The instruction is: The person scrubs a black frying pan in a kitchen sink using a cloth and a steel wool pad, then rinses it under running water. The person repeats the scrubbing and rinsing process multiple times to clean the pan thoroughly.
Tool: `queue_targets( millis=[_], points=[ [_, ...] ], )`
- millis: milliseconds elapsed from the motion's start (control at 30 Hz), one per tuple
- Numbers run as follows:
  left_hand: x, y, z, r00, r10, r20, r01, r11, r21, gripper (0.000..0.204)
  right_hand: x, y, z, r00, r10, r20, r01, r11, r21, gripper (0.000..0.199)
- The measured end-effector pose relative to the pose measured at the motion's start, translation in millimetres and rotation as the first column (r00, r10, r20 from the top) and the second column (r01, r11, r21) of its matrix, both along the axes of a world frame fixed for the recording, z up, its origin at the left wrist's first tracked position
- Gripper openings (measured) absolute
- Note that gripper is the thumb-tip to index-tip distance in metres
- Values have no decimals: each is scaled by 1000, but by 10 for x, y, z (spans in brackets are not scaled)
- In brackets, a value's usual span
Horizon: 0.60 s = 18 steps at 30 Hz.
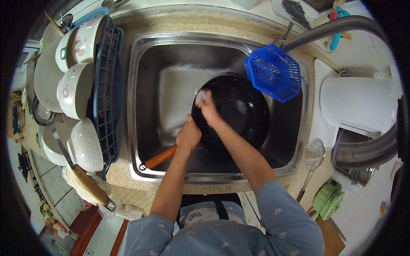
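Note:
A black wok (245, 123) rests in the stainless steel sink (164, 81), its wooden handle (161, 157) pointing to the near left. My left hand (188, 134) is closed around that handle close to the pan, the thumb lying toward the rim. At the wok's upper left rim, my right hand (209, 112) presses a small whitish scrubbing pad (200, 97) against the inner wall. Motion blurs the fingers a little, and the pad's exact kind is hard to make out. Shiny wet spots show on the wok's inside.
A blue plastic strainer basket (273, 72) hangs over the sink's far right corner, by the faucet. On the left stands a dish rack (106, 94) full of bowls (76, 91), with a ladle (64, 145). A wire skimmer (315, 154) lies right of the sink.

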<state>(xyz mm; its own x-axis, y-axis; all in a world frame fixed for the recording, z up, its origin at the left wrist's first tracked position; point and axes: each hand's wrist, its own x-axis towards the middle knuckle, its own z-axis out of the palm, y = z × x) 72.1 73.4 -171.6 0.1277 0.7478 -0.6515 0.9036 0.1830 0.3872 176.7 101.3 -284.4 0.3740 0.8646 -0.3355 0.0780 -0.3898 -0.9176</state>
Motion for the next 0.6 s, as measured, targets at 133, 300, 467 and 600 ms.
queue_targets(
  millis=[133,300,467,600],
  points=[
    [-45,-20,29,997,-6,71,6,1000,3,41,83,-493,257,819,560,127,-574,801,172,33],
    [33,-9,130,999,-39,-38,39,999,-16,42,614,1,121,397,462,793,-605,781,-152,18],
    [2,-46,81,1000,13,-15,-13,1000,1,42,1544,-278,97,126,399,908,-441,843,-309,18],
    [21,-51,75,1000,6,-11,-6,1000,15,40,1572,-994,157,118,721,682,-395,665,-634,27]
  ],
)
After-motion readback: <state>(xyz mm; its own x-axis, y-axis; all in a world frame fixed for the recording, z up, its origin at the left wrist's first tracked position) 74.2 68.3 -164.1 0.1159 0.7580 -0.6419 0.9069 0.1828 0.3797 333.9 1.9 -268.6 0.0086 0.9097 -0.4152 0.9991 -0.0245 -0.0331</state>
